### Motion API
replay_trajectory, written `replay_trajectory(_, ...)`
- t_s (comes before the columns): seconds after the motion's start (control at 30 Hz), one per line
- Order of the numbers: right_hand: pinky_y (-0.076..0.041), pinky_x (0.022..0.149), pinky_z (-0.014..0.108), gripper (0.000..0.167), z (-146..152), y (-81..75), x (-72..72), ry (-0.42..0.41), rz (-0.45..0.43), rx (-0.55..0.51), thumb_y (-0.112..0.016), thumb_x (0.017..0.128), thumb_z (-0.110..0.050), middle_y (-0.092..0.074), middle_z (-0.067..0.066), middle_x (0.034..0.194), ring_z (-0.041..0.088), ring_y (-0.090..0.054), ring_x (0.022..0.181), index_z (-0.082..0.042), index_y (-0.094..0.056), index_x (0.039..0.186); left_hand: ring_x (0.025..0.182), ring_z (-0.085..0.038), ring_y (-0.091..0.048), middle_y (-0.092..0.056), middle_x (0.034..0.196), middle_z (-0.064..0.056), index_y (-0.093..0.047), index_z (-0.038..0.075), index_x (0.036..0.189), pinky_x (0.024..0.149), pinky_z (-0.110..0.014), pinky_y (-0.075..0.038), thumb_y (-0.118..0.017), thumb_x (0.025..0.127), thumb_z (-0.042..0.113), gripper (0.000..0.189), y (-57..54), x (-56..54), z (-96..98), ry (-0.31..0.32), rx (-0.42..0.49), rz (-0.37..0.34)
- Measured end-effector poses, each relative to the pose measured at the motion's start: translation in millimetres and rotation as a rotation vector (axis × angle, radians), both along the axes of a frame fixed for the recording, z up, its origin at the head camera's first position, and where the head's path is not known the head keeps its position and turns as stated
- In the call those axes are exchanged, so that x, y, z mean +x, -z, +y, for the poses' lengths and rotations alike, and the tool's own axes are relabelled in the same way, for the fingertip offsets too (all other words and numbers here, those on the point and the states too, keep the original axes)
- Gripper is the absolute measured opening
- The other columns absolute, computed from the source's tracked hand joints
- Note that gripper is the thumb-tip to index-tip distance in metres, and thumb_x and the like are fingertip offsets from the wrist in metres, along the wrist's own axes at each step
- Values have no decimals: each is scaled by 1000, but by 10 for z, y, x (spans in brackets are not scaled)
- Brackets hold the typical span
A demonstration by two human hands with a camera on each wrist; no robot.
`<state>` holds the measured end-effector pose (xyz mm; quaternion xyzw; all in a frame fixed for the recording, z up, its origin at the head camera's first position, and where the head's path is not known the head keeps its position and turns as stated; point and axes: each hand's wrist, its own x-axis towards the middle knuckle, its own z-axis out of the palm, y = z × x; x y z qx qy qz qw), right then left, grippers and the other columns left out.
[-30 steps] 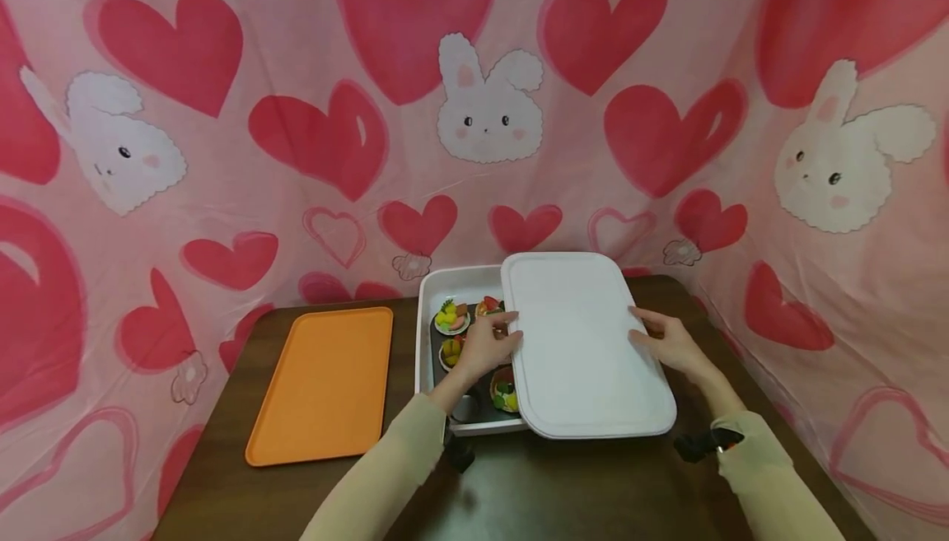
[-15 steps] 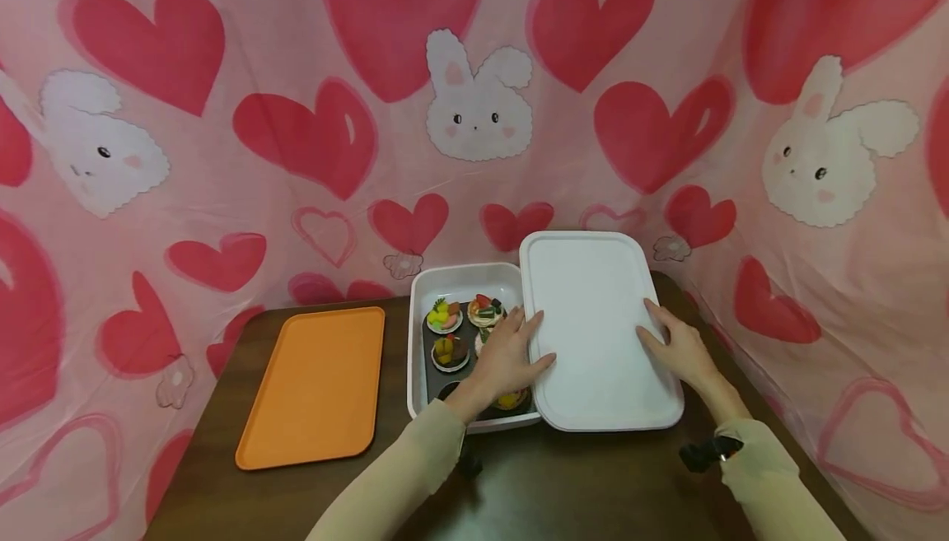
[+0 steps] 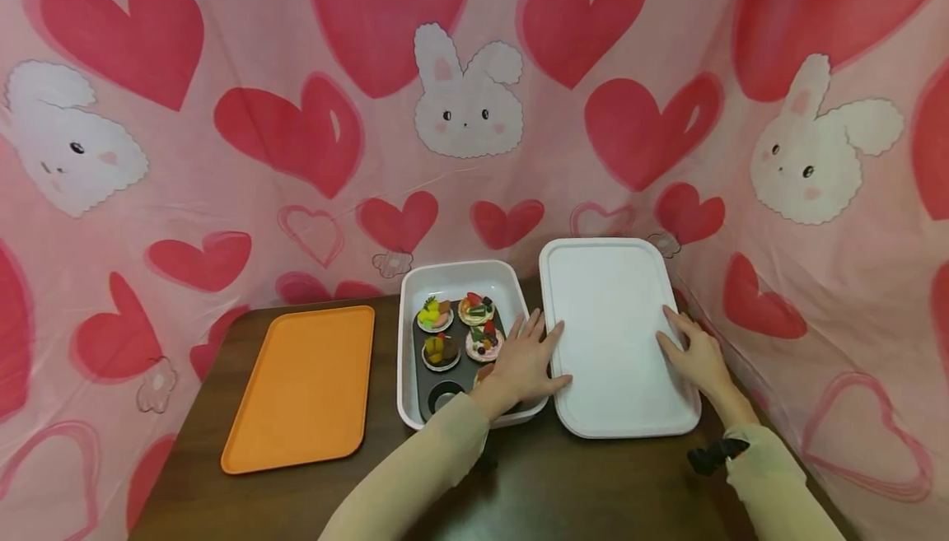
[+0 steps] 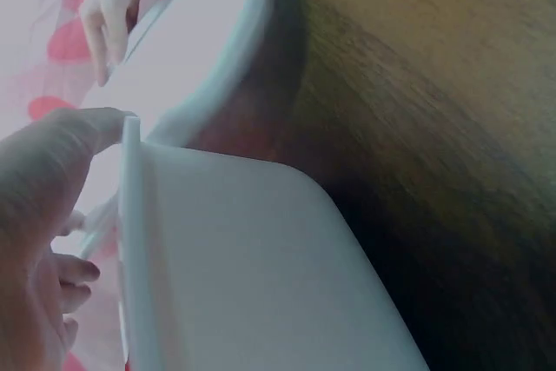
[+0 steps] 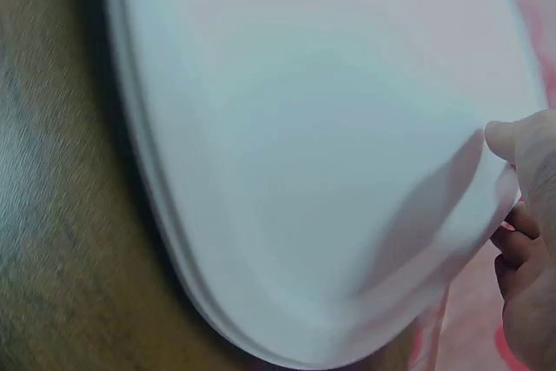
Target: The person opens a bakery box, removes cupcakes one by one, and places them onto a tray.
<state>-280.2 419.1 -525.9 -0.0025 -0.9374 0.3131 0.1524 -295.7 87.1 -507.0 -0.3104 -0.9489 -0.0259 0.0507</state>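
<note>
A white rectangular lid (image 3: 619, 343) lies to the right of a white container (image 3: 407, 360). My right hand (image 3: 694, 362) grips the lid's right edge, thumb on top and fingers around the side in the right wrist view. My left hand (image 3: 522, 364) reaches over the container's right side, fingers spread, fingertips at the lid's left edge. In the left wrist view, its thumb is by the container's rim (image 4: 132, 241). Inside the container, several toy tarts, including a berry-topped tart (image 3: 485, 342), sit in a dark muffin pan (image 3: 463, 370). My left hand and forearm hide the pan's near right part.
An orange tray (image 3: 304, 389) lies on the left of the dark wooden table (image 3: 578, 492). A pink curtain (image 3: 549, 170) with hearts and rabbits surrounds the table's back and sides.
The lid has moved right, off the container, and lies lower beside it. My left hand's fingers have straightened and spread, and more tarts show. The head view has shifted slightly.
</note>
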Motion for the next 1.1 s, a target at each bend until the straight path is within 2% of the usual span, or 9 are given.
replay_trajectory(0.2, -33, 109, 73, 62, 63, 106, -52, 22, -18, 1, -63, 100, -35, -40, 36, 151, 57, -38, 139, -9, -44, 153, 158, -26, -21, -31, 166, -12, -25, 23, 162, 130, -43, -15, -52, 89, 76, 94, 40, -49, 136, -34, -65, -27)
replay_trajectory(0.47, -32, 111, 73, 84, 60, 232, -215, 20, -199, -18, -68, 92, -55, -31, 35, 157, 56, -32, 144, -13, -36, 158, 158, -27, -19, -30, 166, -14, -25, 21, 162, 130, -44, -12, -48, 83, 86, 105, 52, -98, 251, -113, -195, -112)
replay_trajectory(0.67, -38, 109, 70, 87, 91, 331, -300, 29, -239, -5, -68, 90, -59, -35, 34, 156, 56, -38, 140, -14, -36, 158, 156, -27, -25, -38, 162, -14, -28, 22, 161, 130, -45, -8, -44, 78, 92, 110, 12, -99, 401, -156, -283, -125)
replay_trajectory(0.83, -34, 113, 68, 83, 110, 417, -321, 35, -282, -14, -68, 92, -55, -35, 30, 157, 54, -34, 144, -12, -38, 157, 154, -28, -31, -46, 157, -11, -31, 22, 161, 129, -46, -6, -48, 73, 95, 115, 34, -100, 499, -163, -357, -153)
replay_trajectory(1.1, -23, 119, 68, 80, 30, 495, -325, 52, -294, -75, -68, 94, -48, -26, 28, 163, 51, -21, 151, -11, -36, 157, 150, -27, -38, -59, 146, -4, -33, 25, 160, 129, -47, -6, -45, 66, 100, 121, 119, -118, 588, -198, -444, -109)
